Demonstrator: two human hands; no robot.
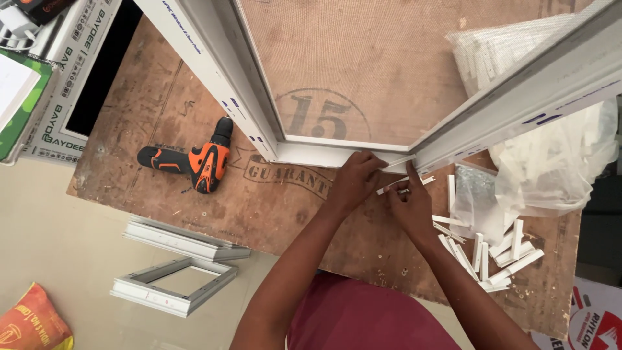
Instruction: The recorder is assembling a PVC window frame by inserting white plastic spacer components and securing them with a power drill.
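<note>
A white plastic window frame [337,154] with a fine mesh panel is laid across a worn brown plywood table [272,207], its lower corner region lying near the table's middle, where both hands are met. Far to the left, on the pale floor [65,220], an orange sack [29,324] is seen at the bottom edge, and a small white rectangular frame [172,282] is set beside a stack of short white profile lengths [184,238]. On the table's left part, an orange and black cordless drill [194,163] is laid on its side, well apart from the hands. The left hand [353,181] is placed against the lower rail of the window frame, its fingers curled together and pressed on the rail's edge. Just beside it, a thin white plastic strip [396,188] is pinched in the grip of the right hand [408,204], the thumb and fingers closed on it, the strip being held just below the frame's rail. To the right of the hands, a scatter of short white plastic strips [492,256] is spread on the table. Further right, crumpled clear plastic bags [557,162] are lying partly under the frame's right rail.
</note>
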